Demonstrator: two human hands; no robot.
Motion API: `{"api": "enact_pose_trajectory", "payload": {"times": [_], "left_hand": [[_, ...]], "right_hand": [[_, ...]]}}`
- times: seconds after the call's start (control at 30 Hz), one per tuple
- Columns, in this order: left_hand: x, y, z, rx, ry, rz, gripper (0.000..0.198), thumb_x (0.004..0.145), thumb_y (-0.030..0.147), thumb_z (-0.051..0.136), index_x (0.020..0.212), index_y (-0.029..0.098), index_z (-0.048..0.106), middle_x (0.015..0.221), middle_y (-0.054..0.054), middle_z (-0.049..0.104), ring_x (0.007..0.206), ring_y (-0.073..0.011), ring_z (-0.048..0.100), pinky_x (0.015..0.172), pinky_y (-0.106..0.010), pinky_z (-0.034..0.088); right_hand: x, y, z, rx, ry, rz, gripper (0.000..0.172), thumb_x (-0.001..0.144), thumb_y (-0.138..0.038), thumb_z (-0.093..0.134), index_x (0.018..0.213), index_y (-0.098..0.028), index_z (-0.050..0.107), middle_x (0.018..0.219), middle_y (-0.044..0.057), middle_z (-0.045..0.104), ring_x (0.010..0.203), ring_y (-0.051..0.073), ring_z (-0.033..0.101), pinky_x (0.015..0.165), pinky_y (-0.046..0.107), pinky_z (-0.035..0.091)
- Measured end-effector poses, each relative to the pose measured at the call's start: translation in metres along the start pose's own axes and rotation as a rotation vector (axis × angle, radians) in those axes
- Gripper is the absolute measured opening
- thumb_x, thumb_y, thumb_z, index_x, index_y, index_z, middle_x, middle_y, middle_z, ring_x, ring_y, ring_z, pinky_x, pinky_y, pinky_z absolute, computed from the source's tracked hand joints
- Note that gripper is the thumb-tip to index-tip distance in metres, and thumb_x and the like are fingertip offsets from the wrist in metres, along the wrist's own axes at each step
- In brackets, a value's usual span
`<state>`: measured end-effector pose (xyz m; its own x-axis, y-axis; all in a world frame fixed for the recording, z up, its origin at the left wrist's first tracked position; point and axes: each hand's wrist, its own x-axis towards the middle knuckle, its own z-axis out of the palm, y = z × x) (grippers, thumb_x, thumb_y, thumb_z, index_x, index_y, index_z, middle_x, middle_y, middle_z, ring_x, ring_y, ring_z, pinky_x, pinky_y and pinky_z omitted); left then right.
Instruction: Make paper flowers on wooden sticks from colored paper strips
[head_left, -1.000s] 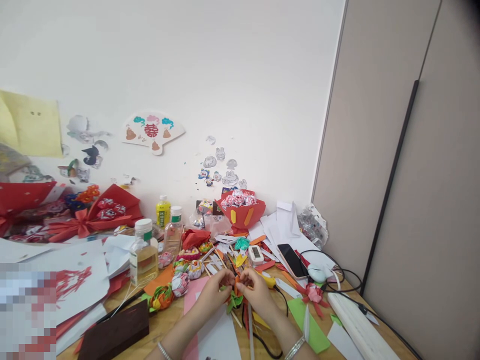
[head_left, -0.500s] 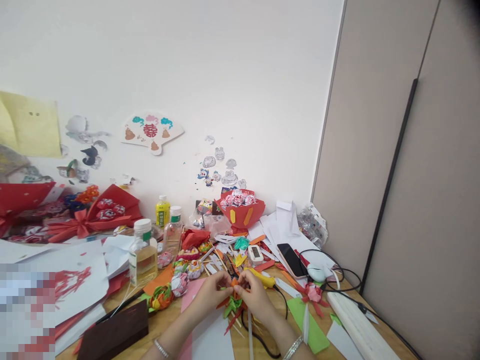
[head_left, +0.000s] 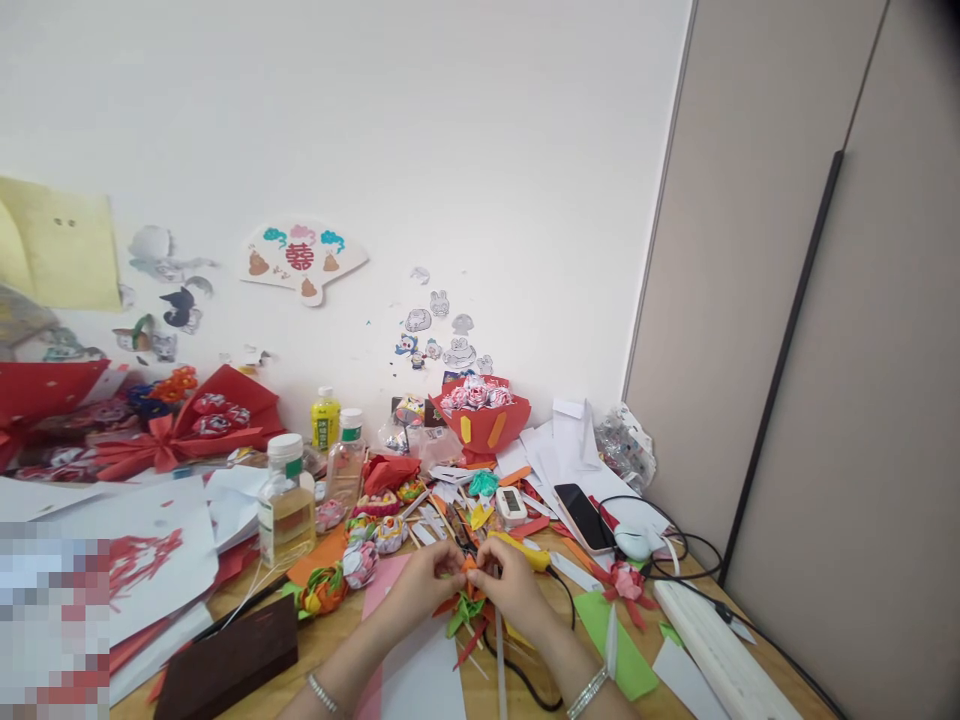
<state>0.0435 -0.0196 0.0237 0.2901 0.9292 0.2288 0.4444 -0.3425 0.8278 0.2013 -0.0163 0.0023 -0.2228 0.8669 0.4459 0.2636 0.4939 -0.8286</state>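
My left hand [head_left: 436, 577] and my right hand [head_left: 510, 578] meet at the front middle of the table. Both pinch a small orange paper piece [head_left: 469, 566] between thumbs and fingers. Just below it hangs a green paper piece [head_left: 466, 612] with red strips, perhaps part of the same paper flower; the fingers hide how they join. Behind my right hand lies a yellow-handled corded tool [head_left: 529, 553], its black cord looping under my wrist. A white stick [head_left: 501, 660] stands out below the right hand.
Paper flowers [head_left: 322, 592] and bottles [head_left: 286, 510] stand to the left, near a dark brown box [head_left: 229, 660]. Paper scraps, a white timer [head_left: 511, 506] and a phone [head_left: 583, 517] lie behind the hands. A power strip [head_left: 724, 650] and cables are at right; a red bouquet [head_left: 484, 425] stands against the wall.
The hands stay pinched on the orange paper with only a slight shift of the fingers. The red strip below has moved a little to the right. The view has tilted slightly.
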Motion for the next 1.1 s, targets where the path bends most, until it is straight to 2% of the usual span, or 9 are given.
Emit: {"api": "enact_pose_trajectory", "payload": {"times": [0.27,0.5,0.73,0.87,1.0,1.1], "left_hand": [[-0.001,-0.004,0.003,0.038,0.036,0.015,0.002,0.061,0.017,0.052,0.062,0.018,0.050,0.063,0.003,0.057,0.062,-0.0147,0.053,0.058,-0.023,0.039],[0.002,-0.009,0.004,0.071,0.055,0.029,0.005,0.061,0.013,0.049,0.062,0.018,0.050,0.066,0.002,0.058,0.067,-0.0149,0.054,0.062,-0.023,0.040],[0.001,-0.010,0.003,-0.002,-0.123,-0.053,0.009,0.059,0.019,0.055,0.067,0.017,0.051,0.059,0.006,0.053,0.058,-0.0121,0.050,0.054,-0.021,0.036],[0.000,-0.012,0.004,-0.013,-0.082,-0.038,0.009,0.059,0.021,0.057,0.063,0.017,0.051,0.058,0.006,0.052,0.056,-0.0108,0.048,0.053,-0.021,0.034],[0.002,-0.014,0.006,-0.019,-0.059,-0.003,0.009,0.056,0.015,0.056,0.058,0.018,0.047,0.057,0.006,0.051,0.054,-0.0093,0.045,0.050,-0.020,0.033],[0.001,-0.013,0.008,0.036,-0.044,0.030,0.010,0.056,0.010,0.053,0.056,0.018,0.045,0.057,0.007,0.051,0.056,-0.0092,0.046,0.052,-0.019,0.033]], "right_hand": [[0.000,0.004,0.003,-0.021,-0.010,0.011,0.012,0.067,-0.010,0.055,0.066,-0.020,0.048,0.063,-0.005,0.048,0.060,0.013,0.046,0.056,0.022,0.036],[0.003,0.012,-0.004,0.106,-0.136,0.064,0.016,0.063,-0.009,0.057,0.075,-0.020,0.052,0.072,-0.003,0.054,0.069,0.014,0.053,0.062,0.023,0.041],[0.003,0.016,-0.001,0.053,-0.158,0.104,0.017,0.061,-0.005,0.059,0.071,-0.019,0.055,0.067,-0.005,0.054,0.064,0.012,0.049,0.058,0.021,0.037],[0.002,0.014,-0.002,0.069,-0.185,0.099,0.018,0.062,-0.004,0.058,0.073,-0.019,0.056,0.068,-0.005,0.055,0.065,0.012,0.050,0.058,0.021,0.038],[0.002,0.011,-0.008,0.066,-0.280,0.085,0.022,0.062,-0.003,0.057,0.078,-0.018,0.058,0.073,-0.004,0.058,0.071,0.013,0.054,0.063,0.021,0.040],[0.003,0.011,-0.010,0.029,-0.295,0.096,0.021,0.062,-0.003,0.058,0.077,-0.018,0.059,0.071,-0.004,0.057,0.068,0.012,0.053,0.062,0.020,0.040]]}}
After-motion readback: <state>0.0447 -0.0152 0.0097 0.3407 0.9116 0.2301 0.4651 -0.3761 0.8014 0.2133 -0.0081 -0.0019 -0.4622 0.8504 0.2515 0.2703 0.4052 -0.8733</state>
